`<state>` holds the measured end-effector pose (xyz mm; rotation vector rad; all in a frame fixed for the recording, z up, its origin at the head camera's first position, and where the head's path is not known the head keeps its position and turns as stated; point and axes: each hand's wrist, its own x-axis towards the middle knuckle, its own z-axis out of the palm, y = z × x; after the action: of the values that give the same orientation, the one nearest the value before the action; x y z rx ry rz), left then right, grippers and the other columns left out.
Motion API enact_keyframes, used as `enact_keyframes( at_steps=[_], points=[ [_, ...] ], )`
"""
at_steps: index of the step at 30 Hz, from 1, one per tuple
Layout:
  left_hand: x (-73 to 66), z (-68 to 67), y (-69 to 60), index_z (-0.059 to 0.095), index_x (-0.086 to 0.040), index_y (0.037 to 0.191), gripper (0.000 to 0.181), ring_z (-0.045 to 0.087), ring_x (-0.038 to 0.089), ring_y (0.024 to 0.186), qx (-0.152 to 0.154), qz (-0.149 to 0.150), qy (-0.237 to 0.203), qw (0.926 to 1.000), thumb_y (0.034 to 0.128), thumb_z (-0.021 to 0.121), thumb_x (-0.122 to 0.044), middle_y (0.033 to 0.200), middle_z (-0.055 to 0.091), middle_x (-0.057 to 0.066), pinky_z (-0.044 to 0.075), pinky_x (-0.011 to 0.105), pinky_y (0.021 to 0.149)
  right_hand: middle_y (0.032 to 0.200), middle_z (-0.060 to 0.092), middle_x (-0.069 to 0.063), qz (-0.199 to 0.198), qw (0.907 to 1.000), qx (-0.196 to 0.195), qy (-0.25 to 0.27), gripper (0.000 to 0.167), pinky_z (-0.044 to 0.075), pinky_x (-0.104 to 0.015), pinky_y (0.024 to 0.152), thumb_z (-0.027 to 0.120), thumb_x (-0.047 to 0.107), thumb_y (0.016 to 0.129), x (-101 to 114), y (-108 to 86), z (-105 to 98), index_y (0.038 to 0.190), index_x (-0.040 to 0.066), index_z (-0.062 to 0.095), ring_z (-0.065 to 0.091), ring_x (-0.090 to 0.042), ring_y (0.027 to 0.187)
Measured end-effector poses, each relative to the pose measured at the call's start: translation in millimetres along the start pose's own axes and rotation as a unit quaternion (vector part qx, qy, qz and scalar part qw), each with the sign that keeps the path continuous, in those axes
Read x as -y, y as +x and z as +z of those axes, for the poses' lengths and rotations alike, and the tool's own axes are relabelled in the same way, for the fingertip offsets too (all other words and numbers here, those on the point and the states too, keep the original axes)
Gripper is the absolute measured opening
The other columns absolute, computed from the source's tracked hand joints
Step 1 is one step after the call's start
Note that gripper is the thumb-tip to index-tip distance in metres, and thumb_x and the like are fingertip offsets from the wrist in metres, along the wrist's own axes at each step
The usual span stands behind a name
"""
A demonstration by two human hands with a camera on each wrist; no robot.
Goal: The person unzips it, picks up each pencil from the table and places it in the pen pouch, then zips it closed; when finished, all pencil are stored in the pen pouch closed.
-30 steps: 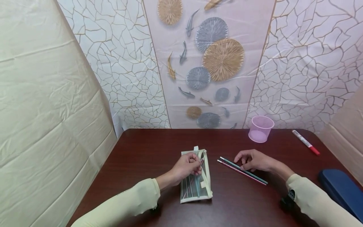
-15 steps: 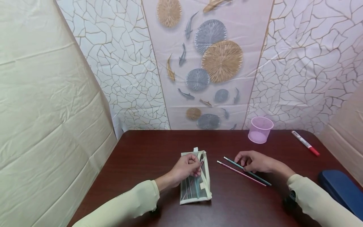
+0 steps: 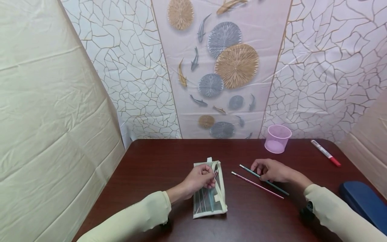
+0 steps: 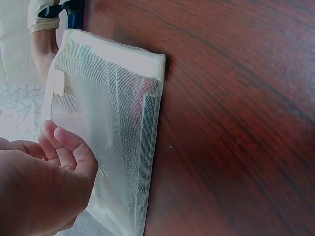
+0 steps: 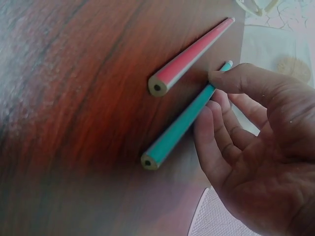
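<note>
My left hand grips the zippered edge of a see-through mesh pencil pouch with cream trim. Several slim sticks, pale and coloured, show through the mesh, and a pinkish tip pokes up at the opening beside my fingers. Over on the right, my right hand pinches a green pencil between thumb and fingers around its middle. Parallel to it, a pink-red pencil lies on the table, apart from the hand. Both pencils have flat, unsharpened ends facing the right wrist camera.
A pink mesh cup stands at the back right of the dark wooden table. Right of it lies a white marker with a red cap. A dark blue case sits at the right edge. Patterned cloth hangs behind.
The green pencil has moved away from the pink-red one, rightward and slightly back, with my right hand's fingers closing on it. My left hand stays at the pouch.
</note>
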<state>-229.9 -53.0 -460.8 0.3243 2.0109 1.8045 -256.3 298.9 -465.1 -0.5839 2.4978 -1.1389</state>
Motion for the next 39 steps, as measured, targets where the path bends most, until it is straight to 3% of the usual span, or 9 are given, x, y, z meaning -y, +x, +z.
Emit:
enact_keyframes(
  at_steps=[9, 20, 32, 39],
  points=[
    [0.7, 0.8, -1.0, 0.057, -0.009, 0.098, 0.006, 0.068, 0.010, 0.067, 0.004, 0.001, -0.010, 0.9999, 0.1000, 0.060, -0.004, 0.077, 0.069, 0.002, 0.057, 0.023, 0.064, 0.094, 0.063, -0.011, 0.005, 0.9993, -0.019, -0.031, 0.034, 0.050, -0.027, 0.049, 0.075, -0.004, 0.084, 0, 0.9, 3, 0.115, 0.009, 0.068, 0.056, -0.013, 0.063],
    [-4.2, 1.4, -1.2, 0.058, -0.007, 0.098, 0.004, 0.067, 0.011, 0.068, -0.001, -0.011, -0.016, 0.9998, 0.1021, 0.058, -0.007, 0.077, 0.069, 0.003, 0.058, 0.022, 0.064, 0.085, 0.066, -0.001, -0.018, 0.9948, -0.052, -0.085, 0.033, 0.046, -0.023, 0.064, 0.080, 0.001, 0.080, 8, 6.0, 5, 0.110, 0.013, 0.071, 0.058, -0.014, 0.076],
    [-4.0, 1.8, -0.8, 0.058, -0.006, 0.099, 0.004, 0.068, 0.010, 0.068, 0.005, -0.009, -0.012, 0.9999, 0.1020, 0.059, -0.007, 0.077, 0.069, 0.002, 0.057, 0.022, 0.064, 0.081, 0.067, -0.001, 0.003, 0.9954, -0.058, -0.076, 0.036, 0.045, -0.023, 0.062, 0.080, 0.001, 0.077, 8, 8.2, 5, 0.110, 0.011, 0.070, 0.059, -0.014, 0.073],
    [-3.0, 3.9, -0.3, 0.058, -0.003, 0.102, 0.003, 0.068, 0.011, 0.068, 0.008, -0.006, -0.010, 0.9999, 0.1021, 0.059, -0.006, 0.078, 0.069, 0.003, 0.058, 0.022, 0.064, 0.083, 0.066, 0.002, 0.008, 0.9867, -0.116, -0.113, 0.034, 0.044, -0.025, 0.066, 0.083, 0.006, 0.079, 17, 6.6, 4, 0.109, 0.014, 0.070, 0.058, -0.012, 0.075]
  ],
)
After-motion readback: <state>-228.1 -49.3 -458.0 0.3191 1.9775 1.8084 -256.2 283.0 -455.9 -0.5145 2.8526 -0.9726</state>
